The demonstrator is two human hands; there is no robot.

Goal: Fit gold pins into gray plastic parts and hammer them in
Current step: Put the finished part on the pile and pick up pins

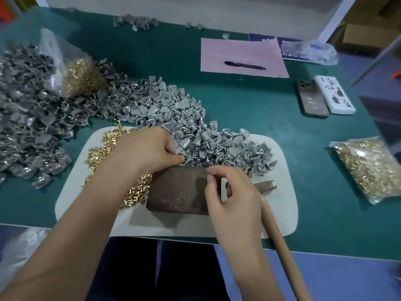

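My left hand [149, 149] pinches a gray plastic part [184, 158] at the near edge of the light gray parts pile [173, 109], just above the dark metal block [180, 190]. My right hand [233, 192] hovers over the block's right side with fingers curled and fingertips pinched together; what they pinch is too small to tell. Loose gold pins [102, 157] lie heaped on the white mat [282, 192] under my left wrist. A hammer [271, 205] with a wooden handle lies on the mat right of the block, partly hidden by my right hand.
Darker gray parts [28, 118] and a bag of gold pins [80, 77] lie at the left. Another pin bag [366, 168] sits at the right. Two phones [323, 97], a pink sheet [243, 57] with a pen [245, 65] lie farther back on the green table.
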